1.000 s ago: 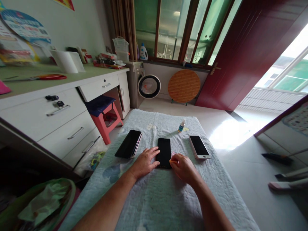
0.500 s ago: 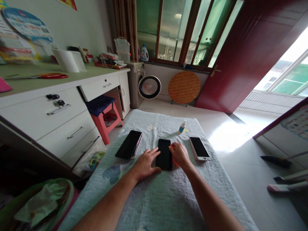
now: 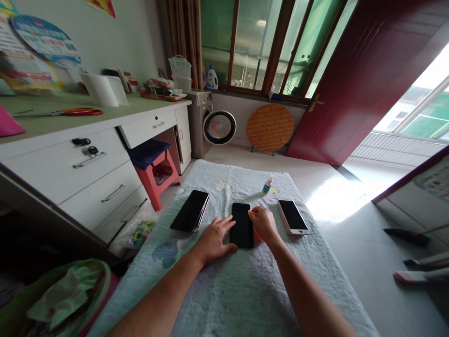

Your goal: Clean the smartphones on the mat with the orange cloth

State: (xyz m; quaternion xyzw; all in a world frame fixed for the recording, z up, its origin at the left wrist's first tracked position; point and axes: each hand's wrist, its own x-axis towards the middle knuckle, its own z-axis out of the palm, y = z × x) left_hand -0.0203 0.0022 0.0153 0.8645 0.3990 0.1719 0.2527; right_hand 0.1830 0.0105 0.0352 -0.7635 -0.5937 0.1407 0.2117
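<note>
A black smartphone lies flat, screen up, on the pale quilted cloth. My left hand is open beside it, with fingertips and thumb against its left edge. At the phone's upper right edge, my right hand is closed on an orange cloth, mostly hidden under the fingers. To the left lies a stack of dark tablet-like devices. A white-framed phone sits right of my right hand, on something pinkish. Beyond the hands stands a small spray bottle.
A white desk with drawers runs along the left, with a red stool beside it. A lined waste bin stands at the lower left. Further back are a washing machine with its door open and a round wooden tabletop.
The whole view has shifted slightly, so everything sits a little further right. Both hands keep almost the same places at the phone.
</note>
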